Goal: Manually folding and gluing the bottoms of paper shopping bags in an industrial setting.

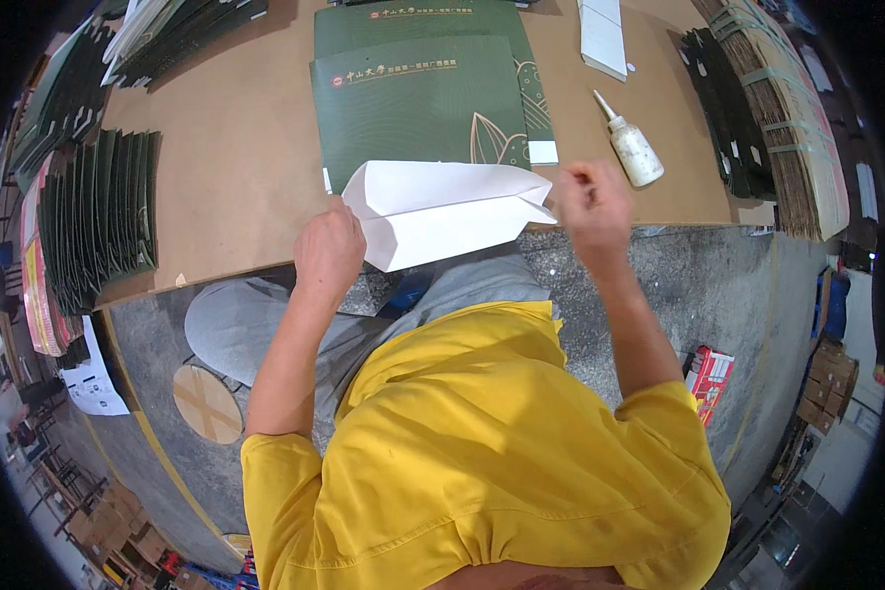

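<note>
A folded white paper piece [452, 224], creased lengthwise with flaps at both ends, is held above the table's near edge. My left hand [330, 248] pinches its left end. Close to its right end is my right hand [596, 208], slightly blurred, its fingers curled in; whether anything is in them is hidden. Behind the white piece lie overlapping dark green printed sheets [413, 113], partly covered by it. A squeeze bottle [635, 152] with a pointed nozzle and whitish contents lies to the right, beyond my right hand.
White paper strips [602, 41] lie at the far right of the brown table [231, 147]. Folded green paper pieces [103, 211] stand in a row at left. Strapped bundles [792, 118] line the right edge. A round stool top [206, 404] and a red box [710, 382] are below.
</note>
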